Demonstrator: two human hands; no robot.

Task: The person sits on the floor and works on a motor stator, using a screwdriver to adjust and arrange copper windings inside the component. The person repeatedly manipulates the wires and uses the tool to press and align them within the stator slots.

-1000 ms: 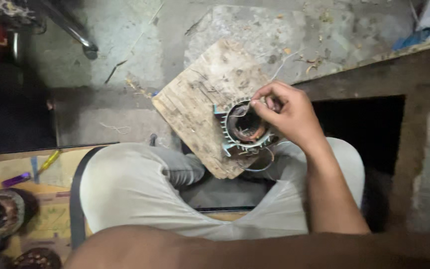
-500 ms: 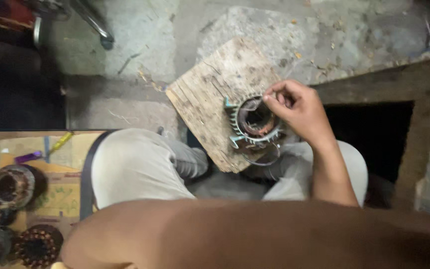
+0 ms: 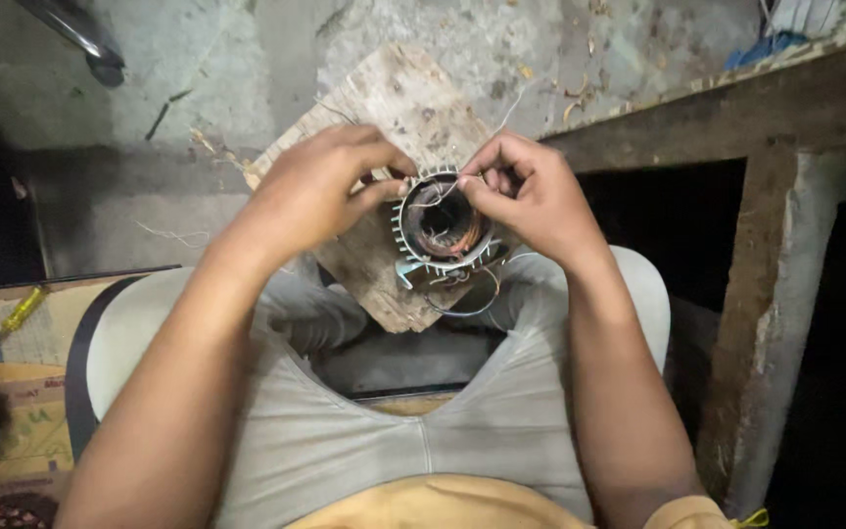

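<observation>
Head camera looks straight down at a round motor winding core (image 3: 440,223), a ring of pale slot teeth around copper-coloured coils, sitting on a worn wooden board (image 3: 399,108) that rests across the person's knees. A moment earlier only the right hand was at the core, and the left forearm lay across the bottom of the view; now the left hand (image 3: 310,186) has come up to the core's left rim, so both hands are working on it together, which suggests finer handling of the wire than one hand could manage.

That left hand is curled, thumb and fingertips closed against the outer teeth, steadying the ring. The right hand (image 3: 531,196) is pinched shut at the upper right edge, holding a thin pale wire (image 3: 440,191) that crosses the core's mouth; whether the left fingers also grip that wire cannot be told. Loose wire loops hang just below the core, toward the lap.

Beyond both hands lies a rough concrete floor (image 3: 198,78). Right of the right hand stands a wooden bench frame (image 3: 736,108). Left of the left arm lies flat cardboard (image 3: 22,392) bearing a yellow-handled tool (image 3: 23,309).
</observation>
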